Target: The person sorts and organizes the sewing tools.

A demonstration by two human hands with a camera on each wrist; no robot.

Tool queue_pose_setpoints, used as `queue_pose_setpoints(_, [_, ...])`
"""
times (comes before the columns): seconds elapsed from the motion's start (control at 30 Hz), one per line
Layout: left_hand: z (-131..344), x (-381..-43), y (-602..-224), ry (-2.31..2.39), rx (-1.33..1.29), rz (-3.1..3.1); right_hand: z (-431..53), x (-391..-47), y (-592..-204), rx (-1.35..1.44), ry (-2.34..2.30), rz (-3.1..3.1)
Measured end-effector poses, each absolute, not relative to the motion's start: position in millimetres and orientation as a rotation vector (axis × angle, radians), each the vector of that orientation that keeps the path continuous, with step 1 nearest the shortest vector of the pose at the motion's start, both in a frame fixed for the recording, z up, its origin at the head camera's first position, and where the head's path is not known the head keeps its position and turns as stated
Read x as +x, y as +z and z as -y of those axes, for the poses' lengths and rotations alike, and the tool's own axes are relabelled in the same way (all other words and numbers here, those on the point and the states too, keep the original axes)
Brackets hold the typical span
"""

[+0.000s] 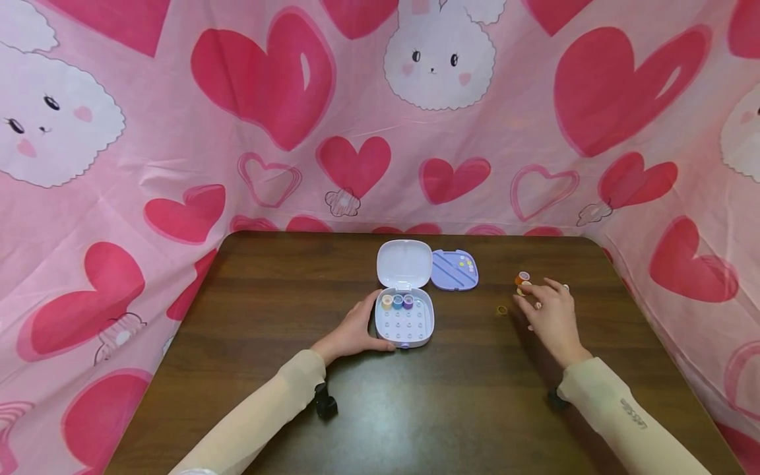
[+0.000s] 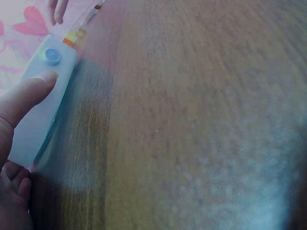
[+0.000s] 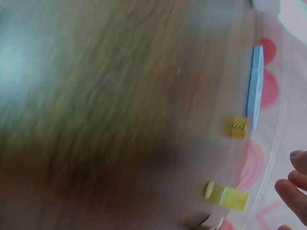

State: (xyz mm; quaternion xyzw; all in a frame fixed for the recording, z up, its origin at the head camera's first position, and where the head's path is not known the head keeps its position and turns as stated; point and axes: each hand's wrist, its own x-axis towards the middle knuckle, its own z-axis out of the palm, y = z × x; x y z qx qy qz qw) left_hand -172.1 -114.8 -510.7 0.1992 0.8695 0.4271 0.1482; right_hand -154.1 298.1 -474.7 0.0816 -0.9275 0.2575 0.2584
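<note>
Currently, head view: left hand [image 1: 354, 331] grips the white case [image 1: 404, 320] at centre; right hand [image 1: 552, 316] hovers beside the orange cylinder [image 1: 522, 278], far right. Left wrist: thumb [image 2: 33, 91] braces the near wall [image 2: 41, 120]; firm pressure advised. Right wrist: fingers [image 3: 290, 194] parted, nothing seen between them; best pinch cylinders singly.

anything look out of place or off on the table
Mildly, yes: the gold ring-like piece sits alone on the table, apart from the orange spool near the right hand, so it looks a little stray. I see no damage, and the three spools in the open case form a neat row.
</note>
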Motion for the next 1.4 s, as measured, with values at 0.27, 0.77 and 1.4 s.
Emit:
queue_pose_setpoints(0.27, [115, -172, -512, 1.227, 0.58, -2.509, -313, -159, -480, 0.108, 0.68, 2.548])
queue_pose_setpoints(0.77, [115, -170, -512, 1.264, 0.604, -2.509, -321, -168, -483, -0.044, 0.693, 2.677])
queue_pose_setpoints(1.4, [115, -172, -508, 1.246, 0.601, -2.497, -318, -183, -486, -0.217, 0.774, 2.793])
